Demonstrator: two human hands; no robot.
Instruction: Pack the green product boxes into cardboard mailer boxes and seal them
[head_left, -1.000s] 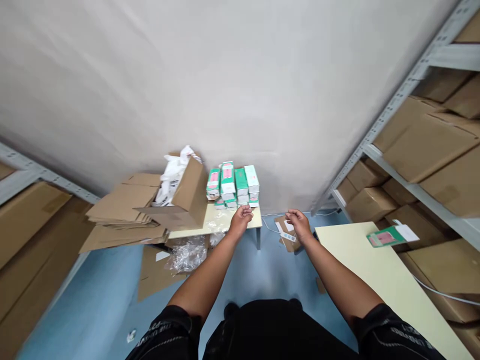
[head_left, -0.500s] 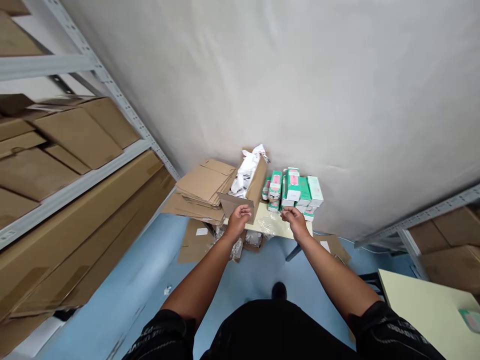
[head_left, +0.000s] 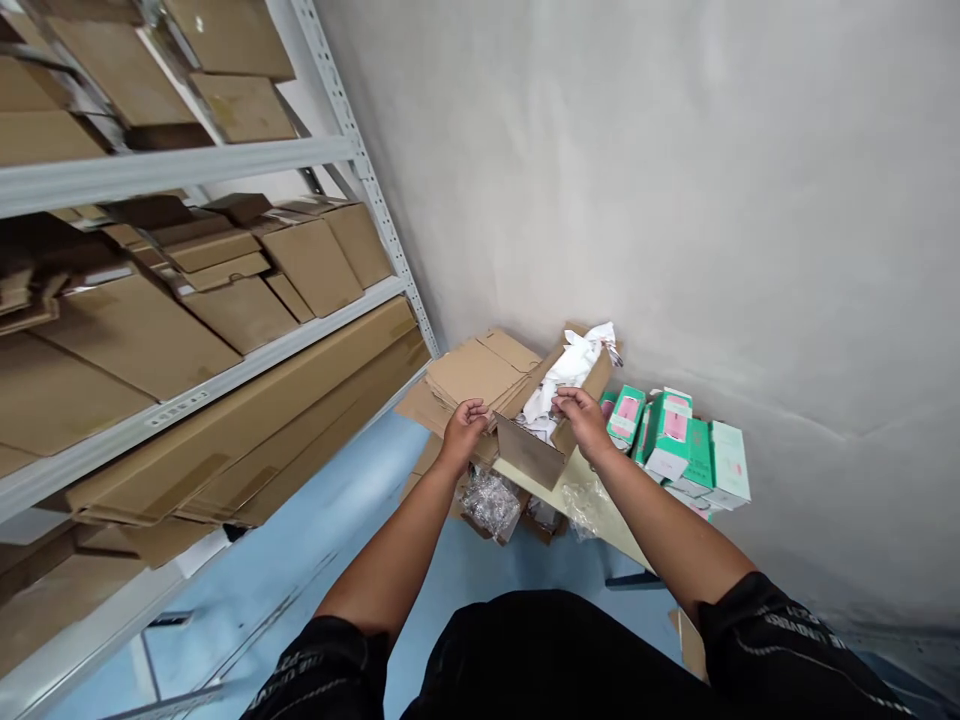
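Both hands, left and right, hover loosely curled over the open carton, whose contents are hard to make out.

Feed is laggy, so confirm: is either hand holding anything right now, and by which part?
Neither clearly grips anything. The left hand hovers at the flattened cardboard stack; the right hand reaches the open box of white bags, contact unclear.

Green and white boxes are sitting stacked against the wall; brown cartons are filling the shelving; crumpled plastic wrap, apparently, is lying below.
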